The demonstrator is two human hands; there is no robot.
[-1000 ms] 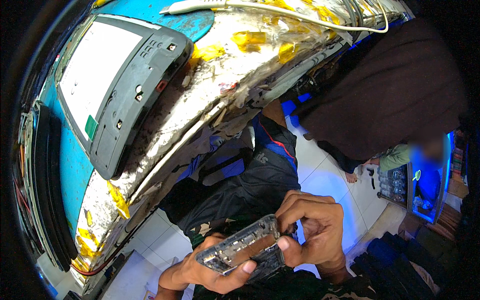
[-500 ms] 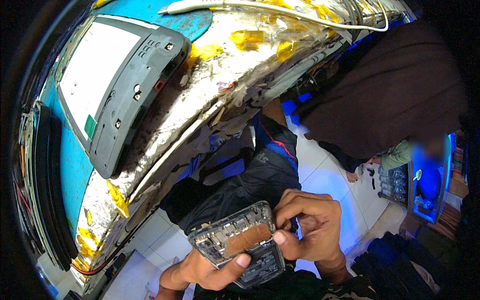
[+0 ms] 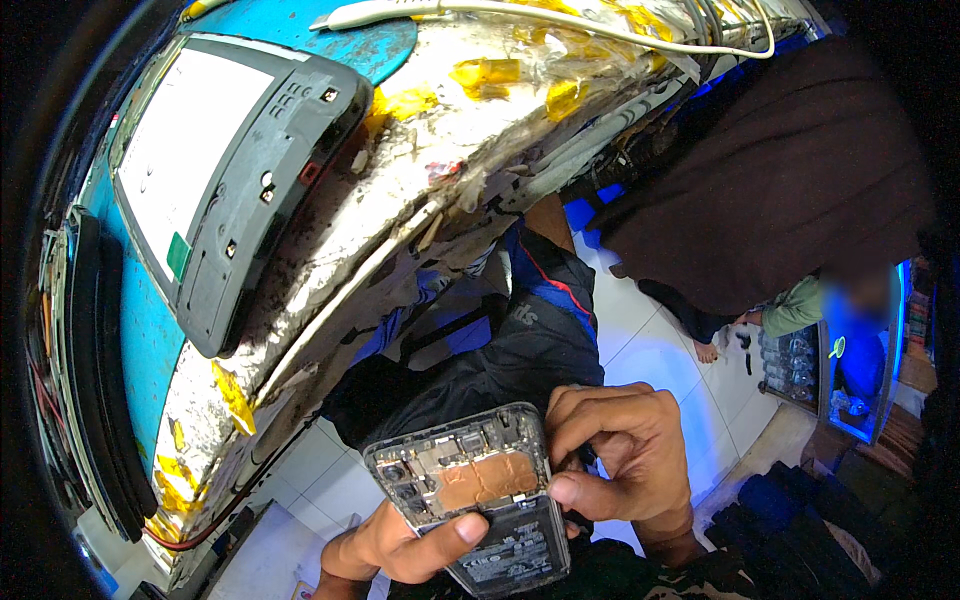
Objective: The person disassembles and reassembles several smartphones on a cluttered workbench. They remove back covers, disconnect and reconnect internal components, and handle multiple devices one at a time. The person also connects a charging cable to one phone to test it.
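An opened smartphone lies tilted in my hands, its circuit board, copper-coloured patch and camera parts bare at the far end. Below the board sits its dark battery. Gripping the phone from the left, my left hand has its thumb across the inside near the battery's top, with a fingertip showing at the far side. My right hand is closed at the phone's right edge, thumb tip against the frame and the other fingers curled in. Whether a small part is between those fingers is hidden.
At the left, a detached dark phone back cover rests beside a white sheet on a blue mat. The worktable's worn edge carries yellow tape scraps. A white cable crosses the top. Another person in dark cloth is at right.
The phone has tipped slightly, showing more of its inside and battery. My left thumb has shifted a little left and down; the right hand stays at the edge.
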